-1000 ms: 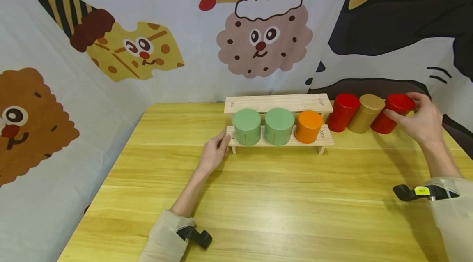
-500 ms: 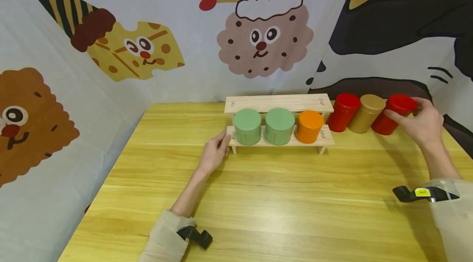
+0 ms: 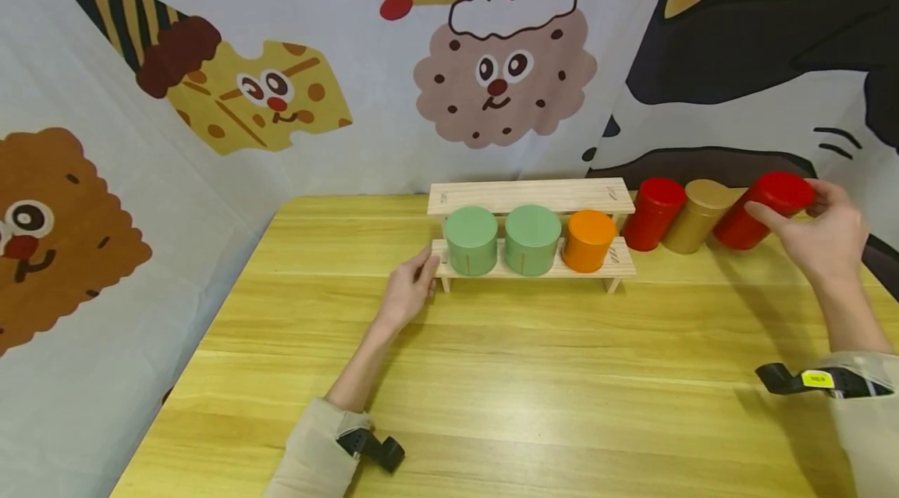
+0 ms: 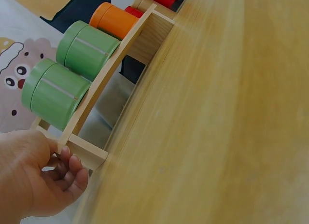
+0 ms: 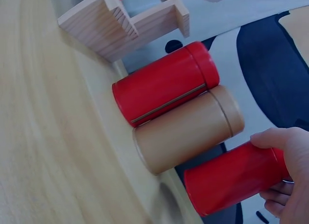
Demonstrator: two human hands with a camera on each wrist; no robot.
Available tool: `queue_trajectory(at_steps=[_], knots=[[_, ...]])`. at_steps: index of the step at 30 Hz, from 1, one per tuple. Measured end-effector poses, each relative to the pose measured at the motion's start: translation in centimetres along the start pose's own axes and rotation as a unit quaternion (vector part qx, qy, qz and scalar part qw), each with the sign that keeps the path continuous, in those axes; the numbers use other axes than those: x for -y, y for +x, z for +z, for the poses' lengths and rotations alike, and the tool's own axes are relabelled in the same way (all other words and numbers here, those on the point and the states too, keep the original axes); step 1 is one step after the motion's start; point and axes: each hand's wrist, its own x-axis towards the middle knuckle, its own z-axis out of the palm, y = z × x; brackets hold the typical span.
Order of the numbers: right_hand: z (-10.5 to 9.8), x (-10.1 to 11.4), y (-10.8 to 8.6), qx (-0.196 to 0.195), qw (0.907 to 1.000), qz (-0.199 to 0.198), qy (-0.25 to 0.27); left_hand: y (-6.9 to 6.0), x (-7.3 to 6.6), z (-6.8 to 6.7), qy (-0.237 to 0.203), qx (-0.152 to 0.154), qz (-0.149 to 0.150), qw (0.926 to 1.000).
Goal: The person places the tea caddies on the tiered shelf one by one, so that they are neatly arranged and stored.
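My left hand point(image 3: 409, 289) pinches the left end of the lower board of a two-tier wooden rack point(image 3: 530, 196); the left wrist view shows thumb and fingertips at the board's corner. Two green canisters point(image 3: 471, 242) and one orange canister point(image 3: 588, 242) stand on that lower board. Over at the right, my right hand point(image 3: 827, 236) grips a red canister point(image 3: 762, 209) near its lid, thumb on the near side. This canister tilts to the right, with a gap between it and the gold canister point(image 4: 154, 6). Whether its base touches the table cannot be told.
Another red canister point(image 5: 166, 84) stands between the rack's right end and the gold one, close to both. Behind the wooden table point(image 3: 492, 373) hangs a white cloth point(image 3: 365, 92) printed with cartoon figures.
My right hand has moved right with the red canister, which now leans more and stands farther from the gold one. The left hand and the rack have stayed put.
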Motion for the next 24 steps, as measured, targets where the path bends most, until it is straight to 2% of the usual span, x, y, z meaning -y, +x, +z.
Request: queue_trajectory(at_steps=[9,16,24], knots=[[-1.0,1.5,-1.1,-0.052,0.9978,0.019,0.036,0.0,0.0,0.0,0.002,0.002,-0.003,1.0000],[-1.6,2.7,-2.1,-0.078,0.9948,-0.010,0.064,0.1,0.0,0.0,-0.005,0.001,-0.010,0.9999],[-2.1,5.0,-3.6,-0.101,0.9904,-0.046,0.083,0.0,0.0,0.0,-0.008,0.001,-0.009,0.9999]])
